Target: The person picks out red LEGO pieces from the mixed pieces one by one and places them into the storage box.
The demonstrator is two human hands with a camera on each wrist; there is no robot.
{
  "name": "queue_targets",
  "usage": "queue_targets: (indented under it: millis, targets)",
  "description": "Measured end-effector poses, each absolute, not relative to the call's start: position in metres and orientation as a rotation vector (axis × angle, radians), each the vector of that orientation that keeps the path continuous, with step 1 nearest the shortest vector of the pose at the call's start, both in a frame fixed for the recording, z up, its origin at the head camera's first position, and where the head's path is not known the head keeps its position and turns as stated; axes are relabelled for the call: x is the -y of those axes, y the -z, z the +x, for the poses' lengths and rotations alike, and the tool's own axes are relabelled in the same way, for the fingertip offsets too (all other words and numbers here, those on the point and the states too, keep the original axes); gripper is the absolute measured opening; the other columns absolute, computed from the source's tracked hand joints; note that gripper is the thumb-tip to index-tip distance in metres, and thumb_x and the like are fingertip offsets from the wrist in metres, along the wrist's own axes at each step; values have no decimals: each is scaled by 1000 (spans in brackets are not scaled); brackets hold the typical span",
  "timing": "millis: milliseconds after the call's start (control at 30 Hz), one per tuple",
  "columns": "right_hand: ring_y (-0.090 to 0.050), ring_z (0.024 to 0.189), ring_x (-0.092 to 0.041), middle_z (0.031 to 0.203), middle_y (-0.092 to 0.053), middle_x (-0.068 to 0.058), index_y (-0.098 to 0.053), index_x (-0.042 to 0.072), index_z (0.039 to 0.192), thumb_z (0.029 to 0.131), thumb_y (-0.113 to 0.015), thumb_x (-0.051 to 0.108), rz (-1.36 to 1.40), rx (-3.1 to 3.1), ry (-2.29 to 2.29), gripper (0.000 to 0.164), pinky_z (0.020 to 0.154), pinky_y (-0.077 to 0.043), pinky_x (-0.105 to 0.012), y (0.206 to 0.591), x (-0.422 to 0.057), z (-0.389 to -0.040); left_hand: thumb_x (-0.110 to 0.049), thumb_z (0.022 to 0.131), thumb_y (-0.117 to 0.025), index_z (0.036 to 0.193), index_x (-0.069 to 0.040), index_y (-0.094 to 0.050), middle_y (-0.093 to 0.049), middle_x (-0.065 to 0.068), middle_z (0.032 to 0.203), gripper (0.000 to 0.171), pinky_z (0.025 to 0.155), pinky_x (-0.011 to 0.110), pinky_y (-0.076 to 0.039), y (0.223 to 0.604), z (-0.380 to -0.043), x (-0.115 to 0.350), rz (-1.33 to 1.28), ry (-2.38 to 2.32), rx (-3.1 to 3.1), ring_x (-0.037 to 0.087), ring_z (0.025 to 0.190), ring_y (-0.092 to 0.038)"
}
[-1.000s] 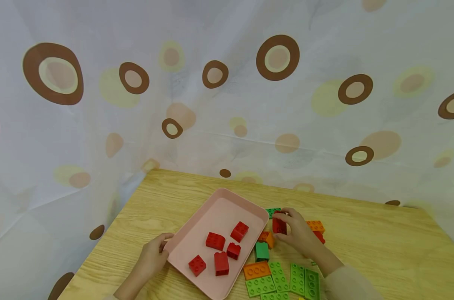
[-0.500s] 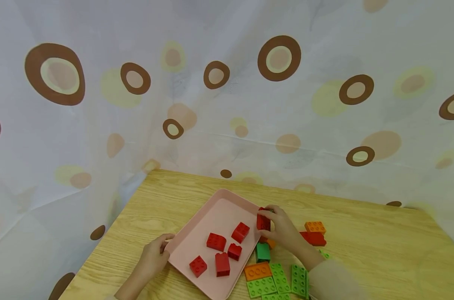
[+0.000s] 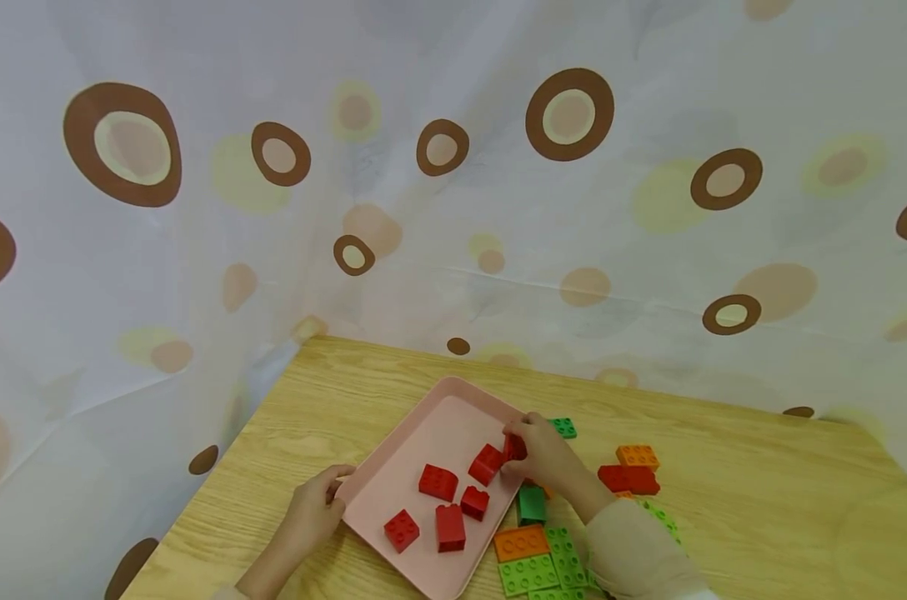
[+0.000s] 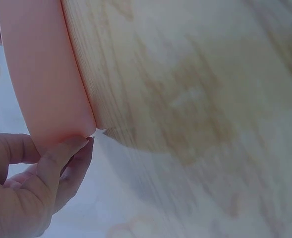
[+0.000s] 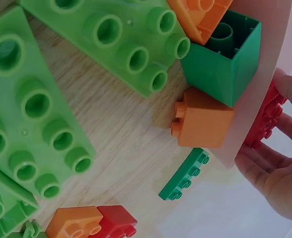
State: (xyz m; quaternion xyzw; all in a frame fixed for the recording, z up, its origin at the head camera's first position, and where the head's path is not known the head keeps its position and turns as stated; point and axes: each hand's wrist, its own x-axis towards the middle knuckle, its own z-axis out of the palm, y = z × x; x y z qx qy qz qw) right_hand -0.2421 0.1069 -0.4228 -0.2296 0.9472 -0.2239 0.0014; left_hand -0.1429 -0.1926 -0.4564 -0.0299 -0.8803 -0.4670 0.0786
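Note:
My left hand holds the left corner of the pink tray. In the left wrist view, thumb and fingers pinch that corner, below the tray's outer wall. At the tray's right edge, my right hand grips a red building brick just inside the rim; its studs show in the right wrist view. Close beside it in the tray lies a red brick with a rounded side. Several more red bricks, such as a taller one, are spread over the tray floor. My fingers partly cover the held brick.
Right of the tray stand a dark green brick and an orange brick. Light green plates and an orange plate lie nearer. Farther right are a red piece and an orange brick on the wooden table.
My right hand has carried the red brick leftward from beyond the tray's right edge to just inside it. The left hand stays at the tray corner.

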Motion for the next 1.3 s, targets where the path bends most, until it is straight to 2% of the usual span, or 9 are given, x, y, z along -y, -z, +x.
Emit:
queue_targets:
  millis: [300, 500, 633, 733, 867, 1033, 1300]
  targets:
    - [-46, 83, -26, 99, -52, -16, -59, 3, 100, 64, -75, 18, -653, -3018, 480, 42, 73, -47, -38, 424, -98, -239, 13, 70, -49, 106, 2, -55, -62, 9, 78, 39, 50, 25, -42, 447, -141, 188, 41, 1382, 2708, 14, 63, -50]
    - [-47, 84, -29, 93, -55, -16, -61, 1, 93, 61, -76, 21, -669, -3097, 367, 40, 72, -46, -42, 423, -96, -236, 13, 70, -47, 107, 3, -55, -61, 9, 77, 39, 49, 26, -42, 446, -140, 187, 59, 1404, 2716, 15, 62, -49]
    - [-45, 76, -27, 78, -53, -9, -60, 5, 78, 59, -77, 23, -696, -3146, 310, 31, 66, -44, -41, 431, -97, -240, 13, 70, -46, 107, 3, -54, -61, 8, 77, 40, 48, 25, -41, 446, -141, 187, 67, 1427, 2717, 14, 60, -48]
    - [-46, 76, -27, 75, -51, -7, -59, 7, 74, 58, -77, 23, -689, -3142, 268, 29, 67, -44, -42, 435, -97, -241, 13, 70, -46, 108, 3, -54, -60, 8, 77, 40, 47, 25, -40, 447, -141, 187, 68, 1435, 2718, 15, 59, -47]
    - [-47, 88, -32, 84, -52, -13, -61, 5, 81, 60, -77, 24, -624, -3101, 244, 32, 77, -44, -49, 433, -95, -238, 13, 70, -46, 108, 3, -54, -60, 9, 77, 40, 47, 25, -40, 447, -141, 186, 74, 1450, 2718, 15, 59, -47]
    - [-43, 101, -36, 91, -53, -16, -62, 4, 87, 62, -76, 25, -592, -3081, 277, 36, 78, -43, -52, 434, -95, -237, 13, 71, -46, 108, 2, -54, -61, 9, 78, 40, 48, 26, -41, 448, -142, 186, 68, 1454, 2715, 15, 60, -48]
    - [-42, 106, -38, 95, -56, -16, -60, 3, 95, 63, -76, 29, -603, -3089, 258, 44, 80, -43, -51, 435, -95, -235, 14, 70, -46, 108, 2, -54, -61, 9, 79, 40, 48, 26, -42, 449, -142, 186, 68, 1450, 2705, 15, 61, -49]
